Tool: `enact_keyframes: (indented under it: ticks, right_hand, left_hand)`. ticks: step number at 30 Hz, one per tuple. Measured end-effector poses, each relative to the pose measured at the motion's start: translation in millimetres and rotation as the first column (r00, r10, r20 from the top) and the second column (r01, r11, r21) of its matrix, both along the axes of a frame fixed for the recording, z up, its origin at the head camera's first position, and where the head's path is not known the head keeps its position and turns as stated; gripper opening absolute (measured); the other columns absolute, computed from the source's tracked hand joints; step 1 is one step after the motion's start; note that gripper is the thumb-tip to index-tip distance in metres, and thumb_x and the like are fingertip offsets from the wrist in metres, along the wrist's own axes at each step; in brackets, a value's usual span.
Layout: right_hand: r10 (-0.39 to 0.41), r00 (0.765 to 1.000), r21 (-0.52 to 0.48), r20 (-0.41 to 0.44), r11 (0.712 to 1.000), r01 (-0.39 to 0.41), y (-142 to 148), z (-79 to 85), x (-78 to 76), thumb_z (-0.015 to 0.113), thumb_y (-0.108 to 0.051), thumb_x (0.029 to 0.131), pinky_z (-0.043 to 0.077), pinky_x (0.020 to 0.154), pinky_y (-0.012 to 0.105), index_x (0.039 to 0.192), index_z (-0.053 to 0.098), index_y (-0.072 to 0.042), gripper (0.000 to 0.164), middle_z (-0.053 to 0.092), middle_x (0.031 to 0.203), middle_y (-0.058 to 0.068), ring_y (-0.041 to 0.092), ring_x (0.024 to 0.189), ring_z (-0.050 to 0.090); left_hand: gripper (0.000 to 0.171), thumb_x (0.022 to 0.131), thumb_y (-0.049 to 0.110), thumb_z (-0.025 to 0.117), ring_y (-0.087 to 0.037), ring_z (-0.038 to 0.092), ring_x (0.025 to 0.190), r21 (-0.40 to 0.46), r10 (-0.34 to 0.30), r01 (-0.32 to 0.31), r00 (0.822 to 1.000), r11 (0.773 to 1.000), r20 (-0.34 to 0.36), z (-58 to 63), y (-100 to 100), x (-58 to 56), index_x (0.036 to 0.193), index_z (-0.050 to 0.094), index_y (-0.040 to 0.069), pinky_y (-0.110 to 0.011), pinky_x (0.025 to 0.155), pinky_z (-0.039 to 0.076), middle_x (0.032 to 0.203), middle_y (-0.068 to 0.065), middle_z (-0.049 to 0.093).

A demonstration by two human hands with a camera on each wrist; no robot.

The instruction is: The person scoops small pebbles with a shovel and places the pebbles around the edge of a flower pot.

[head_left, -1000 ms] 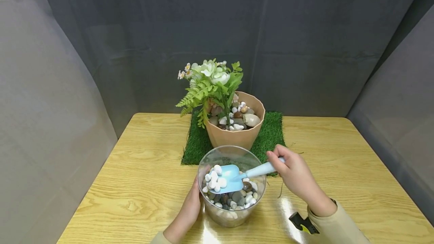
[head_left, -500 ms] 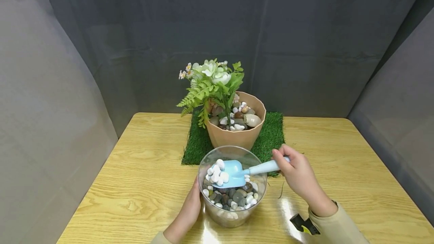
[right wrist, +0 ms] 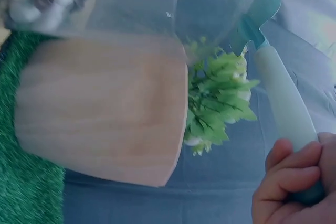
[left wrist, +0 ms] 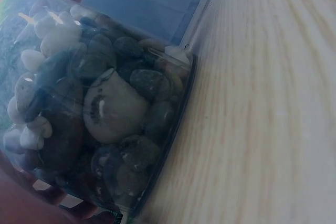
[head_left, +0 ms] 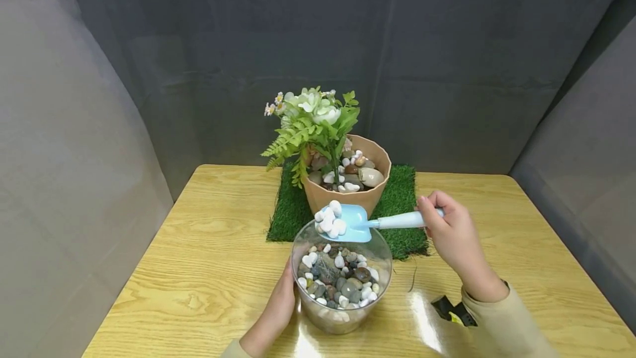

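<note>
In the head view my right hand [head_left: 449, 231] grips the handle end of a light blue hand shovel [head_left: 354, 222]. Several white pebbles [head_left: 328, 224] lie heaped toward the tip of its blade, which is level over the far rim of a clear container [head_left: 323, 319]. Mixed dark, grey and white stones [head_left: 343, 286] fill the lower part of that container. My left hand [head_left: 280, 297] holds the container's left side, its fingers partly hidden behind the wall. In the right wrist view, curled fingers [right wrist: 291, 174] wrap the shovel handle [right wrist: 286, 95].
Right behind the container stands a peach flowerpot [head_left: 318, 195] holding stones and artificial flowers [head_left: 313, 120]. It sits on a green grass mat [head_left: 288, 214] on the wooden table [head_left: 213, 247]. Grey cloth [head_left: 447, 70] surrounds the table's back and sides.
My right hand has lifted the shovel with its white pebbles up and away, from inside the container to its far rim, drifting slightly right. My left hand and the container stay in place.
</note>
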State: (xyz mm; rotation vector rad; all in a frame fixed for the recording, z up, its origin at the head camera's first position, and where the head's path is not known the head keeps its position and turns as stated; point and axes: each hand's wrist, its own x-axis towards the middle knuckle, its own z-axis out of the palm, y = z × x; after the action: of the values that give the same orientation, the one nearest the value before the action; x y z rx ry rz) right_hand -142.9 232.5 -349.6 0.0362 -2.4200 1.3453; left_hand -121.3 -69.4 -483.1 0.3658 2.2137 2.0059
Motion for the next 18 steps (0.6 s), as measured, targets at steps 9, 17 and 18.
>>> enact_keyframes:
  ticks: [9,17,18]
  right_hand:
    - [-0.087,0.995,-0.011,-0.053,0.996,0.086,9,17.7,-20.5,0.054,-0.030,0.108,0.036,0.044,0.027,0.082,0.058,-0.001,0.040,0.054,0.061,-0.007,0.015,0.051,0.044]
    - [-0.138,0.989,0.021,-0.047,0.990,0.139,7,13.1,-43.5,0.053,-0.036,0.108,0.037,0.042,0.026,0.083,0.059,-0.002,0.042,0.056,0.062,-0.007,0.012,0.050,0.046]
    - [-0.140,0.989,0.025,-0.045,0.990,0.141,6,11.4,-46.2,0.053,-0.036,0.108,0.037,0.042,0.026,0.083,0.058,-0.002,0.042,0.057,0.062,-0.006,0.012,0.050,0.046]
  left_hand:
    - [0.061,0.114,0.032,0.004,-0.037,0.022,0.157,0.020,-0.015,0.015,1.000,1.000,-0.014,-0.7,-1,-2.0,0.160,0.032,0.004,-0.036,0.129,0.014,0.167,-0.017,0.033]
    - [0.059,0.114,0.028,0.004,-0.038,0.022,0.157,-0.017,-0.008,0.007,0.998,1.000,-0.066,-0.8,-2,-0.9,0.161,0.033,0.006,-0.044,0.129,0.011,0.167,-0.016,0.033]
    - [0.059,0.114,0.028,0.004,-0.038,0.022,0.157,-0.022,-0.007,0.006,0.998,1.000,-0.070,-0.9,-2,-0.6,0.161,0.033,0.006,-0.045,0.129,0.011,0.167,-0.015,0.034]
